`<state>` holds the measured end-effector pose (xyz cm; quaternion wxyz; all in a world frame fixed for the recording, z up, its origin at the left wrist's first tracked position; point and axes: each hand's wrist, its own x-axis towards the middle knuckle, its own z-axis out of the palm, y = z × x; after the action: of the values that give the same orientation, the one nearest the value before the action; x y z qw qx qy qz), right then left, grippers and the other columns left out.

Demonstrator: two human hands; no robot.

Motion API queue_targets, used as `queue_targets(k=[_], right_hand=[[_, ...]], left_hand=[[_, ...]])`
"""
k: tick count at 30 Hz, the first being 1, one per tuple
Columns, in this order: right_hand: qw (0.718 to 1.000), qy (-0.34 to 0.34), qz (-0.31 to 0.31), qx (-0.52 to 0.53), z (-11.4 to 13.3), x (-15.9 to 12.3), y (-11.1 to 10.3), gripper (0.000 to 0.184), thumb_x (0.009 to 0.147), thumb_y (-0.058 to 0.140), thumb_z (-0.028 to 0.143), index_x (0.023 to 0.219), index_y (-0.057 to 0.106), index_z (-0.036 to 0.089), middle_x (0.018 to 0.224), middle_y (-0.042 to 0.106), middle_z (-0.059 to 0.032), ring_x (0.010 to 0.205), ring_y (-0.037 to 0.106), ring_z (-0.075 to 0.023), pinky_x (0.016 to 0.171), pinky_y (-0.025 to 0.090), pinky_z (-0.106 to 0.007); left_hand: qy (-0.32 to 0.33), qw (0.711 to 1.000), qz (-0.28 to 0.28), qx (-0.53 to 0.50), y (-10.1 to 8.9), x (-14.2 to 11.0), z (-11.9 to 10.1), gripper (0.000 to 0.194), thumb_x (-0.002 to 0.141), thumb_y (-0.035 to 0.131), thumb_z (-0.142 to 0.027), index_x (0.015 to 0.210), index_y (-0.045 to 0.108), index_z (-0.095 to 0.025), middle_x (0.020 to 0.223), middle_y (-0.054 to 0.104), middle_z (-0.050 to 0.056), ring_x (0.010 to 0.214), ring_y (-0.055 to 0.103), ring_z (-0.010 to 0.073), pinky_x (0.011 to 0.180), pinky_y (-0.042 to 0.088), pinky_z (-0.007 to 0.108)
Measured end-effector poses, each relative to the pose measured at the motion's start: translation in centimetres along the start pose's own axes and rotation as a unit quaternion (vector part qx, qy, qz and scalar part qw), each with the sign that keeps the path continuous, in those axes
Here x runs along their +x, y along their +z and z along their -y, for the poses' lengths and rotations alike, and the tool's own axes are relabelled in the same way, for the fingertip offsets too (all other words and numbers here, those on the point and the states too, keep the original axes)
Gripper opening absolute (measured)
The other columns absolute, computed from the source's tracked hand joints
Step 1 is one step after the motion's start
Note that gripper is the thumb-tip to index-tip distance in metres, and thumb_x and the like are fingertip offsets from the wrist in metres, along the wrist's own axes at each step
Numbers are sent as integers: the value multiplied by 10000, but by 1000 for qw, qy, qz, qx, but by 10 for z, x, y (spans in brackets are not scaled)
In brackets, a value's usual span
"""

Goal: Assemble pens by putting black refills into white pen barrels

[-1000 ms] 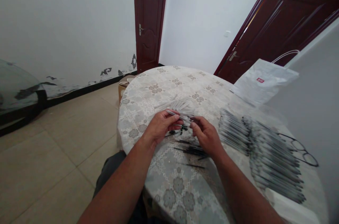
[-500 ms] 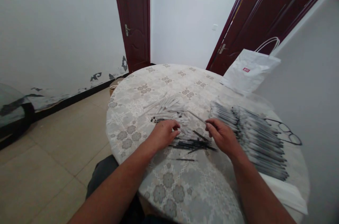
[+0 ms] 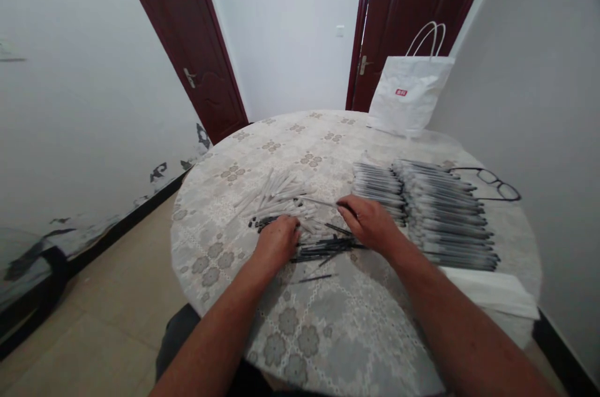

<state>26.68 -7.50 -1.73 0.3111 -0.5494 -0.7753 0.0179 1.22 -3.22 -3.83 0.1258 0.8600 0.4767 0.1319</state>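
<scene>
My right hand [image 3: 368, 219] pinches a thin pale pen [image 3: 319, 201], which sticks out to the left over the loose pieces. My left hand [image 3: 280, 237] is bent downward, fingers curled at the small black pen parts [image 3: 267, 222]; what its fingertips hold, if anything, is hidden. Beyond it lies a loose heap of white pen barrels [image 3: 269, 190]. In front of both hands several thin black refills [image 3: 323, 249] lie crisscrossed, with a single one [image 3: 316, 278] apart, nearer to me. Two rows of pens with dark ends [image 3: 450, 216] are stacked beside my right hand.
The round table [image 3: 215, 203] wears a flower-patterned cloth. A white paper bag [image 3: 407, 100] stands at its back right. Black-framed glasses [image 3: 497, 187] rest right of the stacked pens, and a folded white sheet [image 3: 492, 291] lies under my right forearm's far side.
The camera view has turned and levelled. My left hand has gone from partly spread fingers to curled ones, down at the black parts. My right hand still holds the pen.
</scene>
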Motion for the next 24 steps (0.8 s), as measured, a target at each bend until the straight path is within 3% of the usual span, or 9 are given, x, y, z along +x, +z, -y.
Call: queue_targets(k=[4,7,10,13,20,24], right_hand=[[1000,-7,-20,5,-2,-1,0,201,1002,477,282,1065,638,180,957,709,-79,854,647,-205,778,449,-291],[999,-12,-35,13,-1,-1,-1,190,1000,480,279,1063,631,182,943,702,-75,850,644,-206,783,450,-293],[999,-15,-32,24,2,-2,0,181,998,480,273,1056,628,187,932,701,-68,842,646,-202,794,452,-295],[999,-16,-16,28,6,-3,4,181,997,478,270,1064,628,194,950,707,-68,849,653,-202,795,457,-296],[997,-42,38,50,16,-6,17,188,999,477,301,1043,636,211,948,723,-59,829,674,-194,776,484,-299],[997,-42,38,55,21,-7,22,202,1004,470,314,1059,637,216,988,728,-65,866,690,-197,786,500,-303]], left_hand=[[25,988,-114,-106,-3,-5,13,159,938,511,-240,1043,620,-191,1050,647,92,1010,609,220,925,465,347],[-24,964,-146,-220,-8,-6,17,158,943,531,-307,1049,594,-208,993,652,55,916,626,186,847,488,318],[-80,914,-151,-368,-13,-6,16,245,922,570,-359,1121,573,-215,858,642,7,731,625,145,654,487,252],[-108,861,-163,-468,-16,-4,13,339,888,619,-388,1173,574,-210,856,668,8,639,613,125,545,463,222],[-162,748,-185,-616,-18,-3,19,299,822,713,-377,1008,583,-183,996,733,90,843,709,193,673,577,291],[-171,697,-171,-675,-19,-6,22,296,793,753,-340,973,577,-184,1004,735,97,832,716,181,721,593,308]])
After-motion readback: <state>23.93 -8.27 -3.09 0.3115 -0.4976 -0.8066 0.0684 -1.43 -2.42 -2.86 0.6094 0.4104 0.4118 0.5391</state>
